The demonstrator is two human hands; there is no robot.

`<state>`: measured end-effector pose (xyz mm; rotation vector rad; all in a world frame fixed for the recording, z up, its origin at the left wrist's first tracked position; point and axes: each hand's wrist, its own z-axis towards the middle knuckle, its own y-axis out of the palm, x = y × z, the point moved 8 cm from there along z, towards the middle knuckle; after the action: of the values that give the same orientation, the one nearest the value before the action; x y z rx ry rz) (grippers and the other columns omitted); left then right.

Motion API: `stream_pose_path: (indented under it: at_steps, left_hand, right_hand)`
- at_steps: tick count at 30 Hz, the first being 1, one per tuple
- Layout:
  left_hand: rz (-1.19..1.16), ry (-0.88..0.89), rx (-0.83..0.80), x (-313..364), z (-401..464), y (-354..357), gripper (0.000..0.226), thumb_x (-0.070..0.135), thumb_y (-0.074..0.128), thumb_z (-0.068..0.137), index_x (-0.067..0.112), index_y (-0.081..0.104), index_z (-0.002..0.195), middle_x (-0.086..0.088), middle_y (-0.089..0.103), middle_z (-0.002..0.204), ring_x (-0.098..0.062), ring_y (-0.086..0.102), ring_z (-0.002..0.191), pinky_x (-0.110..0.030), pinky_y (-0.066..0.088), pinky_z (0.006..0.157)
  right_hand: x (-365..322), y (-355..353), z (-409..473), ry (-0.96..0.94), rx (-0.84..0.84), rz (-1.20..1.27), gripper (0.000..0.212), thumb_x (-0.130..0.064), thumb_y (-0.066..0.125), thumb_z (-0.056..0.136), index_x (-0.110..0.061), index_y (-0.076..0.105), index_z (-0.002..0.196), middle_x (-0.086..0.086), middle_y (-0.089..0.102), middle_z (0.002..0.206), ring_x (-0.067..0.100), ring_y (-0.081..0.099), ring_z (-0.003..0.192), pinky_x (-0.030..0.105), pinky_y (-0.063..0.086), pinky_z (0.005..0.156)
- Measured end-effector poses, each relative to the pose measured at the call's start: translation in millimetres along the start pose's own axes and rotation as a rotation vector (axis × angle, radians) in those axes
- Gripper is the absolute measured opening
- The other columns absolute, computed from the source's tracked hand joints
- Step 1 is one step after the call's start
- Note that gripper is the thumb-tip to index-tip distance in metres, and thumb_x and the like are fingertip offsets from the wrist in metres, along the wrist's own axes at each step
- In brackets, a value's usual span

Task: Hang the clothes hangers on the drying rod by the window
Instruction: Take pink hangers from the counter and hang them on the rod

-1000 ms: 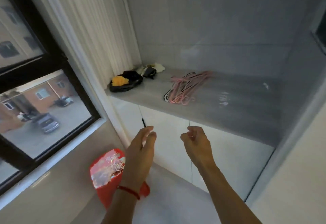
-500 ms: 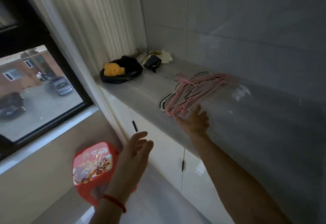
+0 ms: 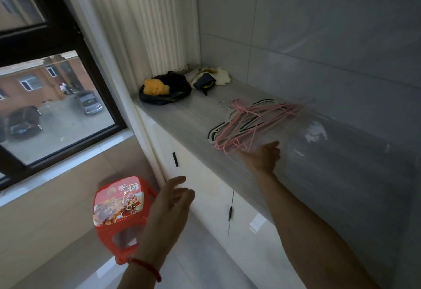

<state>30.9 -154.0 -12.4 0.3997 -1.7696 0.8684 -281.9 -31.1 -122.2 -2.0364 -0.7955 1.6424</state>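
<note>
**My hand is at the hangers**

The pink hangers [image 3: 250,124] lie in a messy pile on the gray table [image 3: 182,124], next to the tiled wall. Some white and black hangers are mixed in under them. My right hand [image 3: 262,157] is at the near edge of the pile. Its fingers are straight and spread, and I cannot tell if they touch the hangers yet. It holds nothing.

My left hand [image 3: 168,206] hangs in the air, lower down than the hangers and in front of the white cabinet doors [image 3: 205,188]. Its fingers are loose and spread, and it holds nothing. A red string [image 3: 145,266] is around that wrist.

Past the hangers, at the far end of the table, sits a black bag [image 3: 168,90] with something yellow in it, and some crumpled cloth [image 3: 209,77]. A red stool [image 3: 118,209] stands on the floor, down below. The window [image 3: 57,111] is off to the left of the hangers.
</note>
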Motion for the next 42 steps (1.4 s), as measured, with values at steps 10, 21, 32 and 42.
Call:
stream_pose_path:
  at_steps: [10, 21, 32, 42]
  left_hand:
    - [-0.255, -0.059, -0.117, -40.0, -118.3, -13.7, 0.047, 0.043, 0.066, 0.086, 0.019, 0.068, 0.126, -0.003, 0.072, 0.113, -0.018, 0.067, 0.104, -0.049, 0.058, 0.095]
    - [-0.573, -0.153, -0.017, -123.5, -255.9, -68.9, 0.044, 0.033, 0.070, 0.091, -0.009, 0.068, 0.102, -0.028, 0.067, 0.084, -0.034, 0.063, 0.076, -0.039, 0.056, 0.067]
    - [-0.644, -0.384, 0.620, -213.1, -482.5, -221.6, 0.040, 0.035, 0.078, 0.086, 0.000, 0.066, 0.102, -0.016, 0.053, 0.090, -0.022, 0.056, 0.059, -0.035, 0.052, 0.060]
    - [-0.744, -0.117, 0.814, -196.8, -625.1, -346.9, 0.076, 0.056, 0.079, 0.065, -0.001, 0.064, 0.113, -0.016, 0.057, 0.086, -0.020, 0.046, 0.057, -0.032, 0.040, 0.061]
  right_hand:
    - [37.9, -20.5, -252.9, -0.255, -0.307, 0.363, 0.075, -0.050, 0.073, 0.072, -0.014, 0.051, 0.134, 0.002, 0.055, 0.097, 0.020, 0.059, 0.088, 0.034, 0.053, 0.078]
    - [70.2, -6.7, -505.5, -0.493, -0.940, 0.341, 0.079, -0.030, 0.060, 0.100, -0.028, 0.007, 0.159, 0.001, 0.073, 0.097, 0.005, 0.073, 0.091, 0.023, 0.058, 0.078]
    - [69.4, 14.6, -666.9, -0.687, -1.274, 0.235, 0.045, -0.057, 0.063, 0.078, -0.043, 0.061, 0.120, -0.011, 0.071, 0.113, 0.011, 0.066, 0.111, 0.045, 0.053, 0.103]
    - [43.4, 20.5, -852.4, -0.902, -1.468, 0.197, 0.027, -0.032, 0.063, 0.089, -0.033, 0.067, 0.115, -0.009, 0.072, 0.106, 0.009, 0.068, 0.103, 0.040, 0.058, 0.096]
